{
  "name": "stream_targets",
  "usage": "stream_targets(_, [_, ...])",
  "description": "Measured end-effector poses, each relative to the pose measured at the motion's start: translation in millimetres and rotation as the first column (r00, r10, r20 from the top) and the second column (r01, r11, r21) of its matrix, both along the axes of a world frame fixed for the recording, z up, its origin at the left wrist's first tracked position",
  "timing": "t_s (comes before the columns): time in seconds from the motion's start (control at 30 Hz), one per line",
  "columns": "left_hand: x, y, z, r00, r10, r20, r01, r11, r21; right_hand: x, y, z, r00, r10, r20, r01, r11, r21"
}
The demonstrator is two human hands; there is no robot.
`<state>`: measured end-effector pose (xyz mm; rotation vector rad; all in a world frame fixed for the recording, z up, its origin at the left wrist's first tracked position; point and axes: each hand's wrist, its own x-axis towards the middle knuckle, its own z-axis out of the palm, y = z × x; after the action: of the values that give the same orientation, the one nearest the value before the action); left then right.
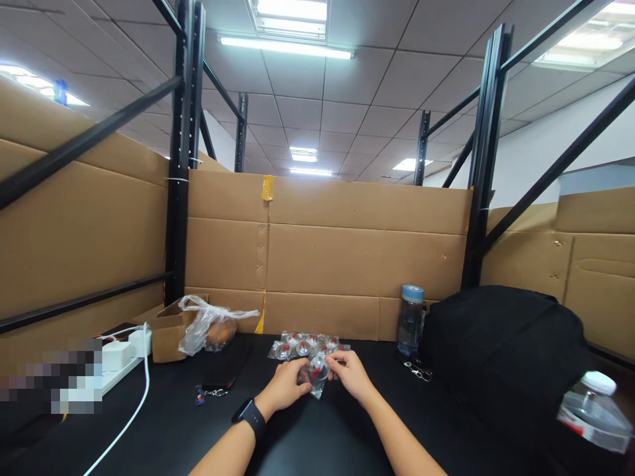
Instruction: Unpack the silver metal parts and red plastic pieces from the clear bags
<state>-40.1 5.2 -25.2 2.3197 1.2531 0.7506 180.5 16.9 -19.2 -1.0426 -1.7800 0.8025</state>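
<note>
Between my two hands is a small clear plastic packet (pixel 318 373) with a round, shiny item and a bit of red inside; its exact kind is too small to tell. My left hand (pixel 288 385), with a dark watch (pixel 249 418) on the wrist, grips the packet's left side between thumb and fingers. On the opposite side, my right hand (pixel 350 374) pinches its upper right edge. Just behind the hands, several similar clear packets (pixel 285 350) lie in a cluster on the black tabletop (pixel 307 443).
A black bag (pixel 501 357) and a blue-lidded bottle (pixel 411 320) stand right; a clear jug (pixel 595 413) is at far right. Left are a cardboard box (pixel 169 334), a plastic bag (pixel 213 327), a dark flat item (pixel 225 367) and a power strip (pixel 122 367) with a white cable. Cardboard walls (pixel 327 258) enclose the table.
</note>
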Motion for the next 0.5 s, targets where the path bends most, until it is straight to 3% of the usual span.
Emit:
stream_targets(0.17, [3.0, -1.3, 0.5, 0.985, -0.039, 0.169, 0.029, 0.998, 0.056, 4.4, -11.6, 15.9, 0.983, -0.134, 0.124, 0.102, 0.966, 0.236])
stream_targets(0.33, [6.3, -1.1, -2.2, 0.988, -0.026, 0.154, 0.012, 0.996, 0.092, 5.3, -16.4, 23.2, 0.978, -0.197, 0.072, 0.159, 0.921, 0.356])
stream_targets(0.4, [7.7, -0.1, -4.7, 0.991, -0.025, 0.131, 0.014, 0.996, 0.090, 8.5, -10.6, 20.6, 0.978, -0.208, -0.028, 0.205, 0.923, 0.326])
stream_targets(0.5, [12.7, 1.8, -10.6, 0.974, -0.079, 0.211, 0.072, 0.997, 0.042, 16.5, 0.9, 15.1, 0.959, -0.171, -0.225, 0.204, 0.970, 0.132])
